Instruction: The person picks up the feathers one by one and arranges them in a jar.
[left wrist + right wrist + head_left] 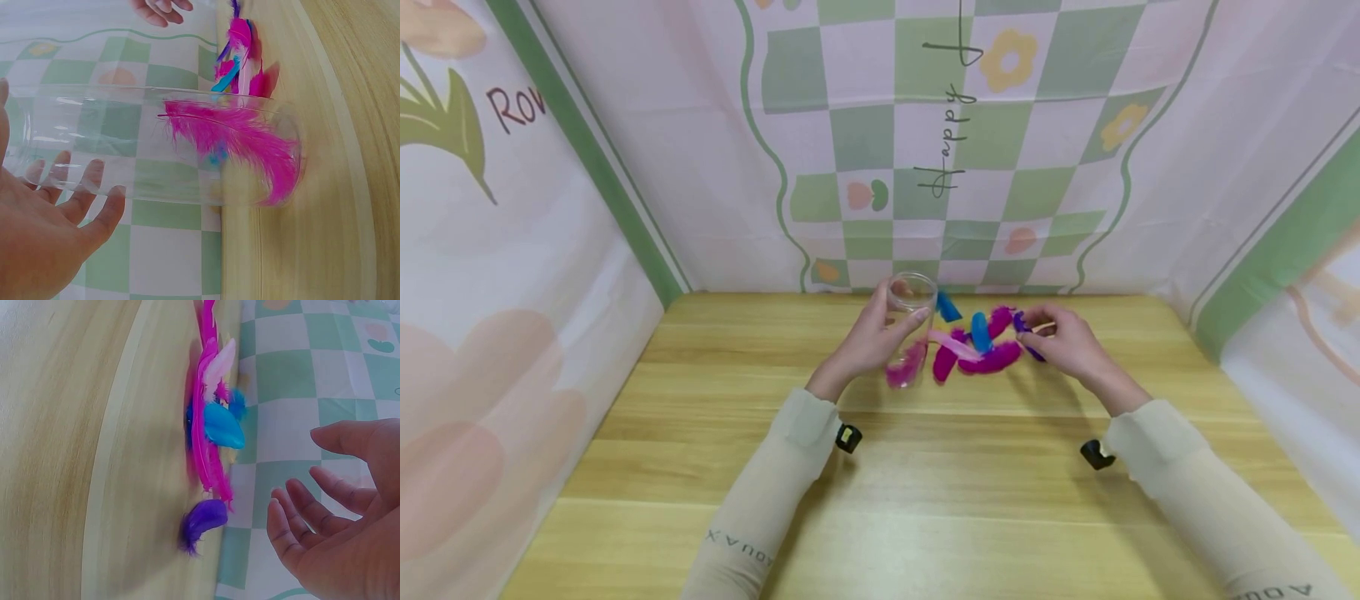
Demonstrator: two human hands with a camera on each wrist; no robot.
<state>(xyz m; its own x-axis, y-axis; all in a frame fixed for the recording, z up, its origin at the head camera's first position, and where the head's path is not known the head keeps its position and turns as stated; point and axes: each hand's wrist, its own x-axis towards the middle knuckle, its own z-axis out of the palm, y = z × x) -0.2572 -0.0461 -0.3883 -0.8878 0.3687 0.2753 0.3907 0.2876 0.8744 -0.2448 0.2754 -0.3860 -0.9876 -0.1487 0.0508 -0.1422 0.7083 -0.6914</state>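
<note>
My left hand (872, 337) grips a tall clear cup (144, 140) near its rim, thumb on the near side and fingers round the far side. The cup stands upright on the table with a magenta feather (237, 134) inside, near the bottom. To its right is a loose heap of feathers: magenta (992, 360), light pink (957, 347) and blue (981, 332). A curved purple feather (206, 517) lies at the heap's right end. Just beside it hovers my right hand (1063, 342), its fingers spread a little from the thumb. In the right wrist view nothing is between them.
Another blue feather (948, 307) lies at the back, close to the cup. The wood-grain table (925, 500) ends at a hanging cloth (865, 137) with green checks. More printed cloth hangs on both sides. A small black device (848, 437) is worn at each wrist.
</note>
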